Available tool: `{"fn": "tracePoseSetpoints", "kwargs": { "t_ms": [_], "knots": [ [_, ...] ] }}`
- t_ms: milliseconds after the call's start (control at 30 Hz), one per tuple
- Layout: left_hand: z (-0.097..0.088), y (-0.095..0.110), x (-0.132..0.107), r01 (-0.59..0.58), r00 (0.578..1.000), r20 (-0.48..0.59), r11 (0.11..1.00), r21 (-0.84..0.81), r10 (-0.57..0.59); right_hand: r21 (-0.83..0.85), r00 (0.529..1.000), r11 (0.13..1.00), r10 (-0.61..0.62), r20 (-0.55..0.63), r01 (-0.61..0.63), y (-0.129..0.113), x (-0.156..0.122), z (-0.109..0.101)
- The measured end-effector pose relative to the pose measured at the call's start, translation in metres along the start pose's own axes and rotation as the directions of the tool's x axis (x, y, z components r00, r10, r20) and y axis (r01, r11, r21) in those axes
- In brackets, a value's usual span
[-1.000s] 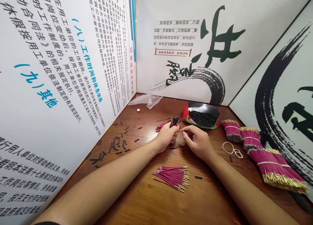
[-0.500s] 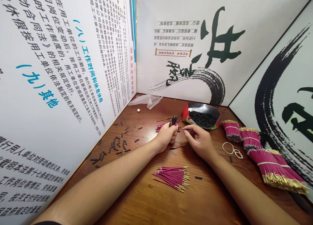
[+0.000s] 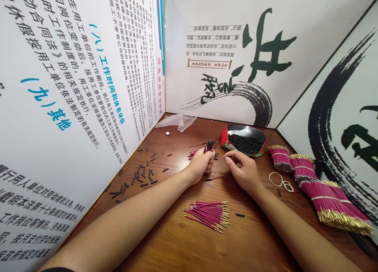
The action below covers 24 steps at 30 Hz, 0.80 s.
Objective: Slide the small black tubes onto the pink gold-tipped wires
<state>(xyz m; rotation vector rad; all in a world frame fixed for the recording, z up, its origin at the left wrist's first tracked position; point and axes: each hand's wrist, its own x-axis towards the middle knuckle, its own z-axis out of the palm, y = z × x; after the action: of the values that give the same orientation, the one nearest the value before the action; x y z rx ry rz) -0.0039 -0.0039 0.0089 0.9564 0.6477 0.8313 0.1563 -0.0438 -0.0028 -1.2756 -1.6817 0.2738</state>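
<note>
My left hand (image 3: 201, 162) is closed around a bundle of pink wires (image 3: 193, 155) whose black-sleeved ends (image 3: 210, 145) stick up past the thumb. Between thumb and fingertips my right hand (image 3: 242, 168) pinches one pink wire (image 3: 220, 157), its far end reaching to the left hand. Under the hands, one wire with a black sleeve (image 3: 212, 178) lies on the table. Nearer to me is a fanned pile of pink wires (image 3: 208, 213) with gold terminals pointing right. Just behind my hands stands an open box (image 3: 225, 140) filled with short black sleeves (image 3: 243, 144).
Loose black sleeves (image 3: 141, 174) lie scattered at the left. Banded bundles of pink wires (image 3: 327, 197) line the right side, with white rubber bands (image 3: 275, 179) beside them. A clear plastic bag (image 3: 180, 122) lies at the back. Printed panels (image 3: 218, 12) wall in the wooden table (image 3: 165, 240).
My right hand has shifted slightly right, away from the left hand, so more of the pinched wire shows between them. The left hand stays nearly still.
</note>
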Motion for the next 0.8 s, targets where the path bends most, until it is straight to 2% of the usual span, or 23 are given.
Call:
{"fn": "tracePoseSetpoints", "kwargs": {
  "t_ms": [567,800],
  "knots": [
    [-0.0029,-0.0017,0.0023,0.008,1.000,0.016,1.000,-0.004,-0.008,0.044,0.996,0.996,0.072,0.052,-0.075,0.0017,-0.0014,0.0002],
    [-0.0023,-0.0017,0.0024,-0.002,1.000,-0.005,1.000,-0.020,0.002,0.092,0.989,0.985,0.149,-0.011,-0.148,0.0084,-0.0030,-0.0016]
  ]
}}
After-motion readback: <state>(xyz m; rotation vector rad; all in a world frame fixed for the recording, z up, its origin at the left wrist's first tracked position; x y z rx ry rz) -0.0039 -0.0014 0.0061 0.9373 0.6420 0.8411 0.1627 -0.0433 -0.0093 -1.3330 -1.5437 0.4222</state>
